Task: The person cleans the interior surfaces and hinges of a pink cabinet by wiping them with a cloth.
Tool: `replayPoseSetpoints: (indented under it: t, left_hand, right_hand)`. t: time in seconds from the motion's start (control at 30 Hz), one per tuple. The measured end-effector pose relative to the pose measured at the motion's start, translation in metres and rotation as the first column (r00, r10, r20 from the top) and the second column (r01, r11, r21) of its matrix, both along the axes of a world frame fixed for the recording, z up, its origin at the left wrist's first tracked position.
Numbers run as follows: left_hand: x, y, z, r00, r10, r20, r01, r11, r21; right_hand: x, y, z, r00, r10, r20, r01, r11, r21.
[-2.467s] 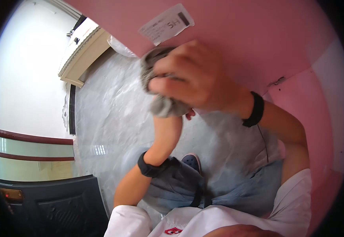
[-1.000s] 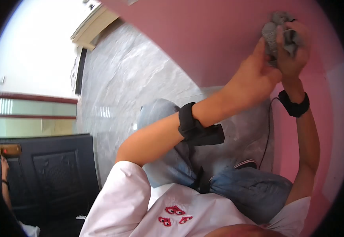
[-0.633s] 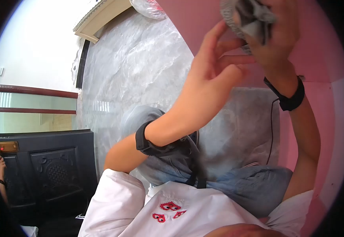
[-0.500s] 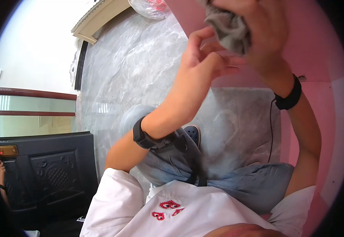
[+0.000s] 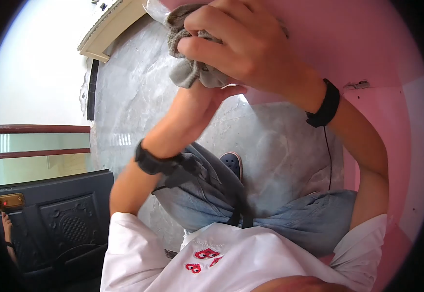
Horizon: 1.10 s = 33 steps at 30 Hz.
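My right hand [image 5: 241, 44] is wrapped round a crumpled grey cloth [image 5: 185, 46] near the top of the view. Folds of the cloth bulge out past its fingers on the left and below. Just under it, my left hand [image 5: 204, 102] is raised against the lower part of the cloth. Most of its fingers are hidden behind the cloth and the right hand, so I cannot see whether they grip it. Black bands circle both wrists.
A pink surface [image 5: 338, 44] stands close on the right, with a small damaged spot. Marbled grey floor [image 5: 129, 87] lies below. A dark panelled door [image 5: 75, 214], where another person's hand [image 5: 6, 226] touches the handle, is at lower left. A cream furniture piece [image 5: 109, 29] is at upper left.
My right hand has moved left with the grey cloth. My left hand has shifted left and down, and its fingers are now mostly behind the cloth.
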State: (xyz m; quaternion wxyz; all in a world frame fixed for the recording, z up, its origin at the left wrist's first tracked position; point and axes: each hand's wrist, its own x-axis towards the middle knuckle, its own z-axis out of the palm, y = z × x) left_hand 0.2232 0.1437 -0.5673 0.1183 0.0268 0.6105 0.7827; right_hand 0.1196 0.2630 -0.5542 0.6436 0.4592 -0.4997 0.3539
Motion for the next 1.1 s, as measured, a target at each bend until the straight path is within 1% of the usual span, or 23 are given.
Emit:
replayPoseSetpoints:
  t: [0.03, 0.07, 0.13, 0.17, 0.2, 0.27, 0.3, 0.37, 0.4, 0.47, 0.5, 0.57, 0.67, 0.7, 0.73, 0.8, 0.87, 0.9, 0.97, 1.0, 1.03, 1.07, 1.1]
  left_hand:
    - [0.005, -0.003, 0.018, 0.997, -0.078, 0.004, 0.078, 0.987, -0.138]
    - [0.012, -0.008, 0.028, 0.998, -0.066, 0.013, 0.067, 0.986, -0.153]
    - [0.023, -0.016, 0.048, 0.994, 0.034, 0.099, 0.009, 0.912, -0.411]
    - [0.031, -0.021, 0.065, 0.994, -0.019, 0.107, 0.061, 0.914, -0.402]
    - [0.036, -0.033, 0.073, 0.988, -0.093, 0.126, 0.140, 0.886, -0.442]
    - [0.044, -0.058, 0.093, 0.954, -0.214, 0.210, 0.297, 0.770, -0.564]
    - [0.044, -0.063, 0.107, 0.928, -0.265, 0.262, 0.373, 0.666, -0.646]
    - [0.042, -0.069, 0.134, 0.866, -0.335, 0.372, 0.494, 0.453, -0.742]
    - [0.037, -0.070, 0.148, 0.859, -0.343, 0.380, 0.505, 0.442, -0.742]
    - [0.031, -0.069, 0.185, 0.753, -0.309, 0.581, 0.649, 0.206, -0.732]
    - [0.030, -0.061, 0.201, 0.751, -0.302, 0.587, 0.651, 0.194, -0.733]
    - [0.024, -0.036, 0.231, 0.720, -0.206, 0.662, 0.677, -0.001, -0.736]
    - [0.019, 0.012, 0.272, 0.739, -0.074, 0.670, 0.654, -0.159, -0.739]
    - [0.015, 0.036, 0.281, 0.739, -0.078, 0.669, 0.639, -0.234, -0.733]
    - [0.014, 0.060, 0.286, 0.727, -0.053, 0.685, 0.629, -0.348, -0.695]
    - [0.007, 0.111, 0.288, 0.676, -0.071, 0.733, 0.662, -0.378, -0.647]
    - [-0.002, 0.137, 0.289, 0.600, -0.186, 0.778, 0.705, -0.337, -0.624]
    - [-0.008, 0.152, 0.289, 0.597, -0.187, 0.780, 0.705, -0.342, -0.622]
    - [-0.018, 0.189, 0.285, 0.518, 0.114, 0.848, 0.794, -0.434, -0.427]
    - [-0.023, 0.205, 0.278, 0.530, 0.256, 0.809, 0.777, -0.529, -0.341]
    - [-0.014, 0.181, 0.278, 0.687, -0.128, 0.715, 0.493, -0.641, -0.588]
    - [-0.003, 0.154, 0.277, 0.692, -0.503, 0.518, 0.156, -0.596, -0.787]
    - [0.000, 0.161, 0.267, 0.782, -0.406, 0.473, 0.209, -0.544, -0.813]
  right_hand:
    - [0.002, 0.002, 0.001, 1.000, 0.025, 0.017, -0.025, 1.000, 0.006]
    - [0.004, 0.005, 0.004, 0.999, 0.037, 0.024, -0.037, 0.999, -0.010]
    - [0.002, 0.021, 0.013, 0.996, -0.086, 0.023, 0.086, 0.996, 0.013]
    - [0.004, 0.027, 0.017, 0.999, 0.003, 0.044, -0.002, 1.000, -0.009]
    - [0.007, 0.035, 0.018, 0.999, 0.008, 0.047, -0.007, 1.000, -0.022]
    - [0.011, 0.050, 0.021, 0.985, -0.060, 0.164, 0.041, 0.992, 0.118]
    - [0.010, 0.053, 0.020, 0.983, -0.067, 0.169, 0.050, 0.993, 0.104]
    - [0.010, 0.059, 0.015, 0.982, 0.050, 0.180, -0.052, 0.999, 0.006]
    - [0.010, 0.063, 0.013, 0.982, 0.039, 0.187, -0.039, 0.999, -0.002]
    - [0.011, 0.063, 0.014, 0.970, 0.096, 0.222, -0.094, 0.995, -0.020]
    - [0.011, 0.061, 0.011, 0.970, 0.097, 0.223, -0.092, 0.995, -0.034]
    - [0.011, 0.061, 0.002, 0.968, -0.091, 0.234, 0.078, 0.995, 0.062]
    - [0.011, 0.055, -0.002, 0.968, -0.092, 0.232, 0.104, 0.994, -0.040]
    - [0.009, 0.057, -0.005, 0.964, -0.123, 0.236, 0.130, 0.991, -0.013]
    - [0.009, 0.057, -0.007, 0.965, -0.117, 0.236, 0.126, 0.992, -0.024]
    - [0.010, 0.061, -0.010, 0.949, -0.059, 0.310, 0.028, 0.994, 0.102]
    - [0.005, 0.055, -0.016, 0.954, -0.061, 0.294, 0.044, 0.997, 0.063]
    - [0.003, 0.053, -0.019, 0.959, -0.063, 0.278, 0.054, 0.998, 0.038]
    - [0.004, 0.058, -0.023, 0.954, -0.055, 0.294, 0.040, 0.998, 0.056]
    - [0.004, 0.060, -0.024, 0.951, -0.040, 0.306, 0.019, 0.997, 0.073]
    - [0.004, 0.063, -0.028, 0.951, -0.035, 0.307, 0.013, 0.997, 0.071]
    - [0.003, 0.069, -0.032, 0.952, -0.042, 0.305, 0.021, 0.997, 0.073]
    - [0.001, 0.073, -0.034, 0.953, -0.052, 0.298, 0.032, 0.997, 0.071]
